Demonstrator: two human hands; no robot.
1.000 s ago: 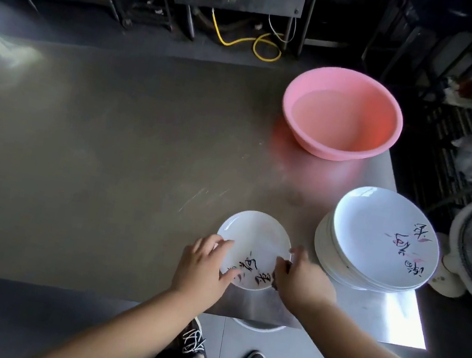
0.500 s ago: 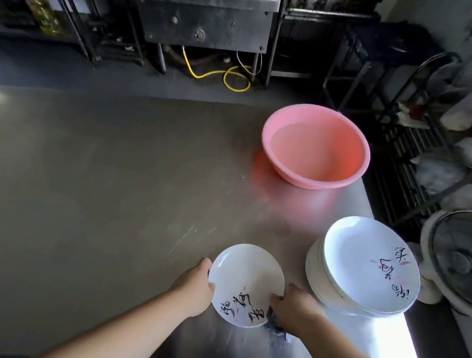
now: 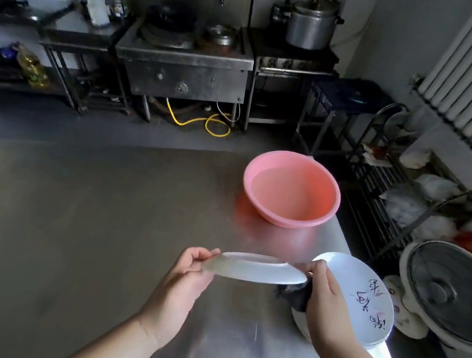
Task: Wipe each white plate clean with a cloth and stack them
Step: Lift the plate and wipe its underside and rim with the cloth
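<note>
White plate (image 3: 255, 267) is now off the steel table (image 3: 62, 227); a second ago it lay flat under your hands, and now you hold it edge-on in the air. Your left hand (image 3: 186, 277) pinches its left rim; your right hand (image 3: 325, 302) grips the right rim together with a dark cloth (image 3: 291, 294). Judgement: wiping of the underside is likely next. Count: one plate in hand, one stack of plates (image 3: 364, 302) at right (number not resolvable), one pink basin (image 3: 291, 188), one cloth.

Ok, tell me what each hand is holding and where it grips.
Left hand pinches the small white plate at its left rim; right hand pinches the right rim, with a dark cloth beneath.
</note>
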